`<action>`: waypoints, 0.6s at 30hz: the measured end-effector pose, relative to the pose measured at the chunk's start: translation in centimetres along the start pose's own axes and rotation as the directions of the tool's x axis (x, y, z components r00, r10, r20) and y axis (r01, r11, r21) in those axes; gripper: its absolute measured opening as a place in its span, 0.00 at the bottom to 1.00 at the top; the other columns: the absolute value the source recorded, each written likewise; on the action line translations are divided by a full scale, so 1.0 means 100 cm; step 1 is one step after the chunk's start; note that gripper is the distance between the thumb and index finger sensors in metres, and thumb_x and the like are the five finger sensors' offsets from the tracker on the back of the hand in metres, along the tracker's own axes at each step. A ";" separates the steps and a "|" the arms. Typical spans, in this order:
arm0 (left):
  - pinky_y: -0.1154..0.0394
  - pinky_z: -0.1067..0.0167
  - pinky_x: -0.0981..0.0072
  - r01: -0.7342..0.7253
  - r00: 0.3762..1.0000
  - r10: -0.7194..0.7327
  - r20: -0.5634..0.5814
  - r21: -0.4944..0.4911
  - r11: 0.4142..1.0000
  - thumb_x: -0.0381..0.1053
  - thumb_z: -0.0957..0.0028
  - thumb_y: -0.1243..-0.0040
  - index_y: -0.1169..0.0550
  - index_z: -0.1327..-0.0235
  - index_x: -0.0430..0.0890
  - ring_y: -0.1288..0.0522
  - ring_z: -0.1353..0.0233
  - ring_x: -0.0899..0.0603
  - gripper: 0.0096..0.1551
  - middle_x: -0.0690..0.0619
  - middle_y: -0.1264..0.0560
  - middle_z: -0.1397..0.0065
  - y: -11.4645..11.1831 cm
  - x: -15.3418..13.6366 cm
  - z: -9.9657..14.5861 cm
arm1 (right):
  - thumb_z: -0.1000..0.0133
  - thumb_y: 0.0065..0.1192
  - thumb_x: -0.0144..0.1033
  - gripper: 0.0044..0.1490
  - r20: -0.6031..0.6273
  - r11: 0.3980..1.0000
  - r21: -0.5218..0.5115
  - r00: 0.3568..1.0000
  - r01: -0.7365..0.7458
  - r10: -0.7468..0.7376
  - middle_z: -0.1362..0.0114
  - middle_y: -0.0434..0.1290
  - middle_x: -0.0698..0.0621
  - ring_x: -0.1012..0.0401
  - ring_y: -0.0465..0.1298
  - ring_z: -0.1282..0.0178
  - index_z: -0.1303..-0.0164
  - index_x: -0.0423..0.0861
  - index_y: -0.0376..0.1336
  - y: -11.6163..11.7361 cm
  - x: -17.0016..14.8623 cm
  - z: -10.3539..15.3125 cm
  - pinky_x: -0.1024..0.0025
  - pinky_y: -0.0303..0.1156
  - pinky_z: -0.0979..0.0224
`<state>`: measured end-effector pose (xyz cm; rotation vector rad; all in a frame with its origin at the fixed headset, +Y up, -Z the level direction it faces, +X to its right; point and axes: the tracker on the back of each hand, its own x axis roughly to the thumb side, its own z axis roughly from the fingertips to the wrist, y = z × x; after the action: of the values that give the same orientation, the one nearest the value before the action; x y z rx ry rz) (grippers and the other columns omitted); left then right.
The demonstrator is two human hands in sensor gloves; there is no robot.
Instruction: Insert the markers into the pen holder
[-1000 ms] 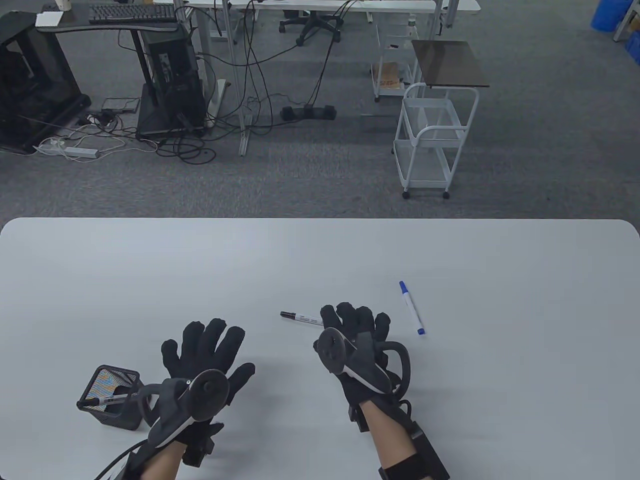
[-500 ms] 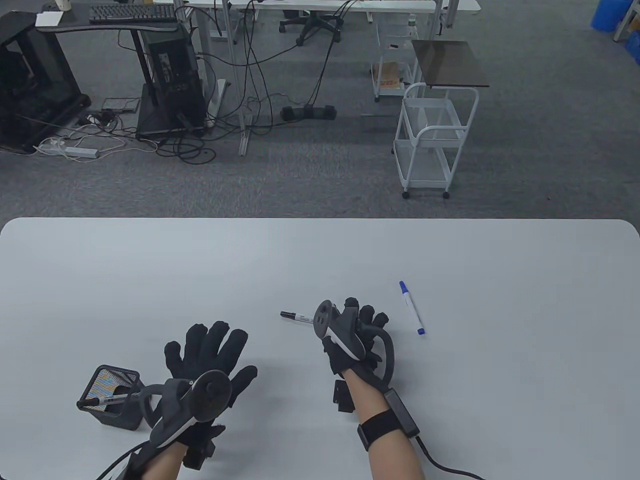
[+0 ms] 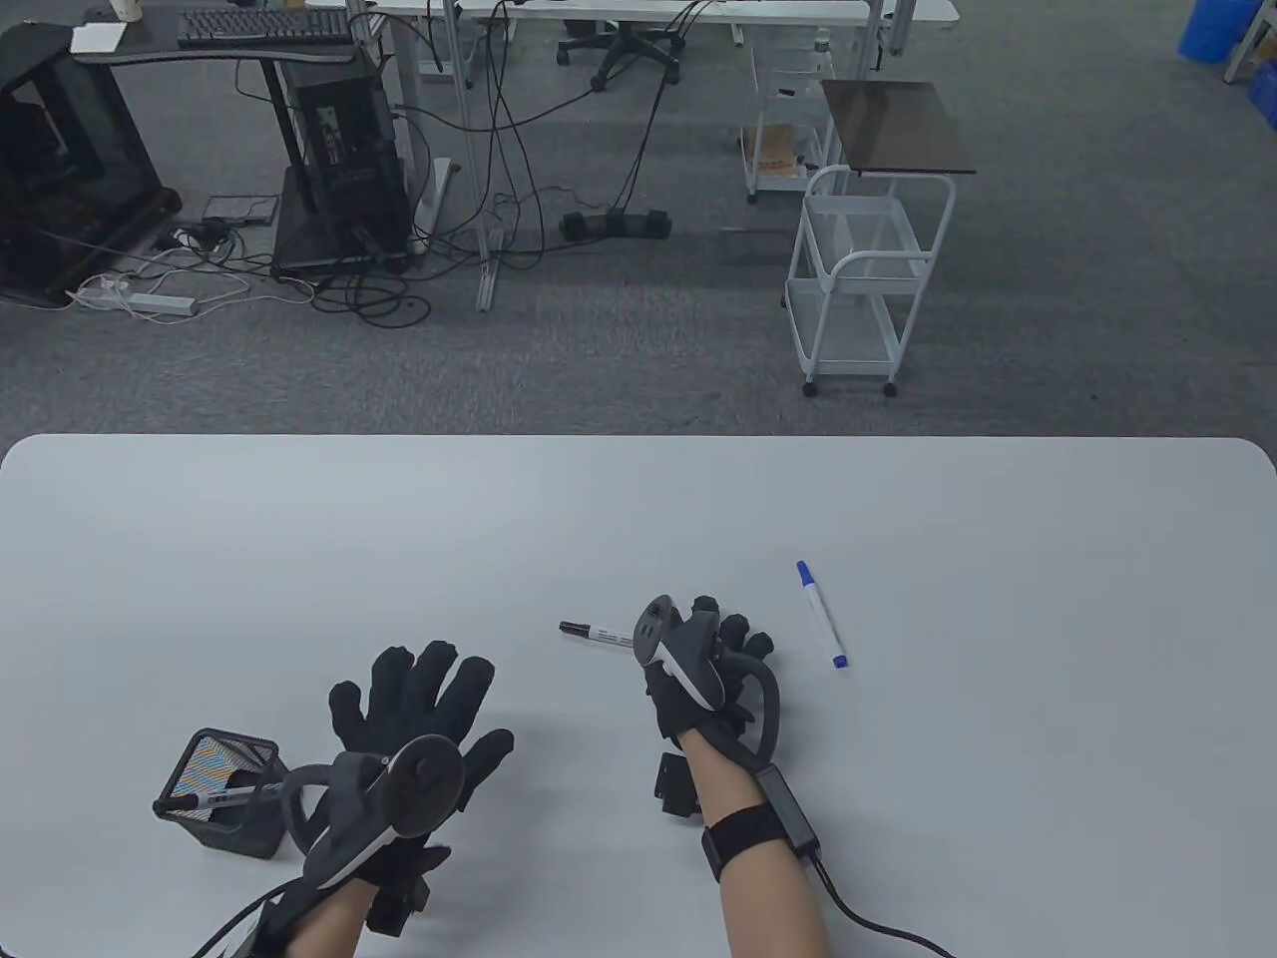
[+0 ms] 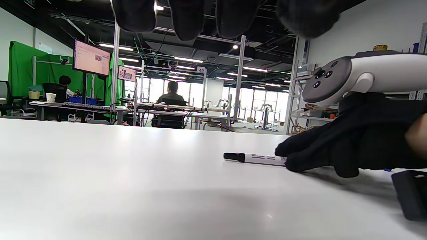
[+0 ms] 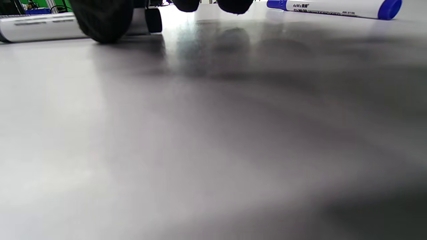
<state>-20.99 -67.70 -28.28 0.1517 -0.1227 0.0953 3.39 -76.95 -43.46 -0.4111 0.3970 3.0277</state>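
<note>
A: Table view first: the right hand (image 3: pixel 698 664) is down on the black-capped marker (image 3: pixel 596 632) near the middle of the bench (image 3: pixel 638 499), fingers curled over its near end. Has the grip closed on it?

B: I cannot tell. In the left wrist view the fingertips (image 4: pixel 293 160) touch the barrel, yet the marker lies flat on the bench, not lifted.

A: So the step is picking up the second marker. One marker (image 3: pixel 214 797) already leans in the mesh pen holder (image 3: pixel 221 793) at the lower left.

B: Next, I'd judge, the fingers must pinch the barrel, lift it, and carry it left to the holder. The blue-capped marker (image 3: pixel 822 614) waits just right of that hand.

A: And the left hand (image 3: pixel 414 718)?

B: Spread flat, holding nothing, beside the holder.

A: Changes from a second ago?

B: The right hand has rolled onto its side and curled in; the fingers were splayed above the marker then. Markers, holder and left hand are unmoved.
</note>
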 end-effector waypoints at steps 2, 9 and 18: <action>0.54 0.22 0.19 0.001 1.000 -0.001 -0.003 -0.001 1.000 0.72 0.41 0.51 0.42 0.12 0.64 0.49 0.07 0.28 0.42 0.52 0.47 0.05 0.000 0.000 0.000 | 0.31 0.50 0.59 0.31 -0.004 1.000 -0.010 1.000 0.009 -0.009 0.03 0.39 0.56 0.46 0.45 0.04 0.17 0.74 0.49 0.000 -0.001 0.001 0.38 0.33 0.12; 0.54 0.22 0.19 0.002 1.000 -0.002 -0.004 -0.008 1.000 0.72 0.41 0.51 0.42 0.12 0.63 0.49 0.07 0.28 0.42 0.52 0.47 0.05 -0.001 0.001 0.000 | 0.30 0.51 0.58 0.28 -0.010 0.999 -0.011 0.999 0.042 -0.042 0.03 0.39 0.59 0.46 0.43 0.03 0.20 0.75 0.50 -0.001 -0.003 0.000 0.38 0.32 0.12; 0.54 0.22 0.19 0.003 1.000 -0.003 0.001 0.001 1.000 0.72 0.41 0.51 0.42 0.12 0.64 0.49 0.07 0.28 0.42 0.52 0.47 0.05 0.000 0.000 -0.001 | 0.30 0.51 0.57 0.27 0.013 0.998 -0.058 1.000 0.026 -0.026 0.04 0.41 0.61 0.48 0.43 0.03 0.20 0.74 0.51 0.001 -0.002 0.002 0.39 0.33 0.12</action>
<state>-20.99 -67.70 -28.38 0.1529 -0.1236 0.0927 3.58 -76.97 -43.22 -0.3985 0.3007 3.0210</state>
